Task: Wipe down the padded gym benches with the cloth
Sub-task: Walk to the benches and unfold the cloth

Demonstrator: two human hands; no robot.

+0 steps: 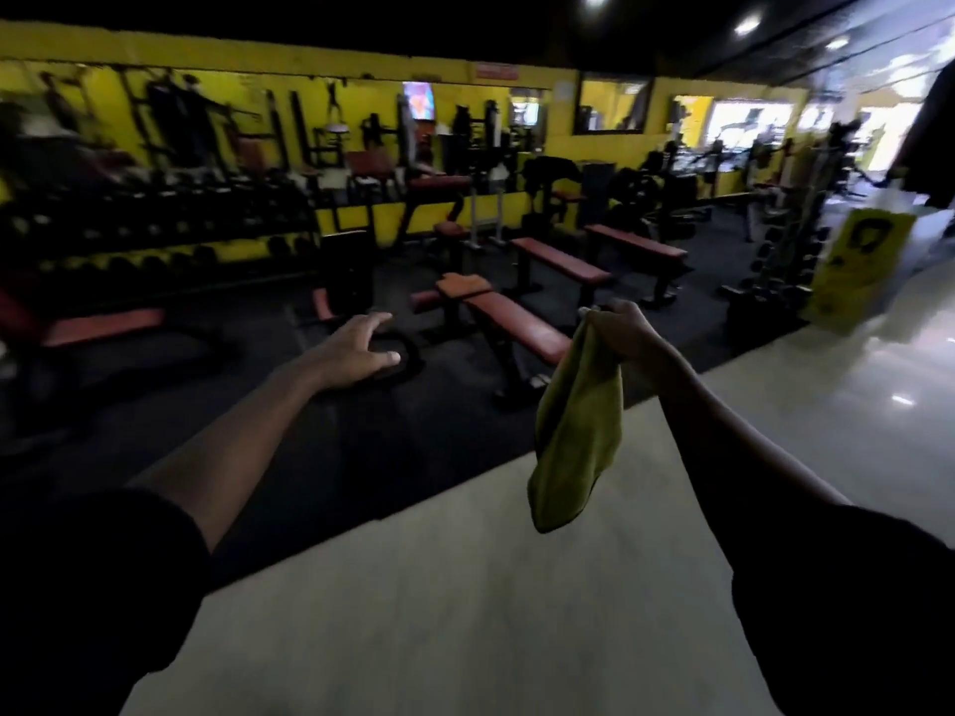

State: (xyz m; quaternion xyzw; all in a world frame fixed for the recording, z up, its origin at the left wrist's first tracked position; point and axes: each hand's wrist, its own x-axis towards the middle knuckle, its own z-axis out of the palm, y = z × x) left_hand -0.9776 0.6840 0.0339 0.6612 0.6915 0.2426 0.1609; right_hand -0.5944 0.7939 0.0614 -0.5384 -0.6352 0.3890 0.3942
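Note:
My right hand (628,330) grips the top of a yellow-green cloth (579,431), which hangs down loose in the air. My left hand (362,348) is stretched forward with its fingers spread and holds nothing. Ahead on the black mat stand red padded benches: the nearest bench (511,323) lies just beyond and between my hands, a second bench (560,263) behind it, and a third bench (638,242) further right. Neither hand touches a bench.
A dumbbell rack (155,224) fills the left side, with a low red-padded bench (98,325) before it. Machines line the yellow back wall. A yellow sign (852,266) and a weight stand are at the right. I stand on pale glossy floor (465,586) beside the mat's edge.

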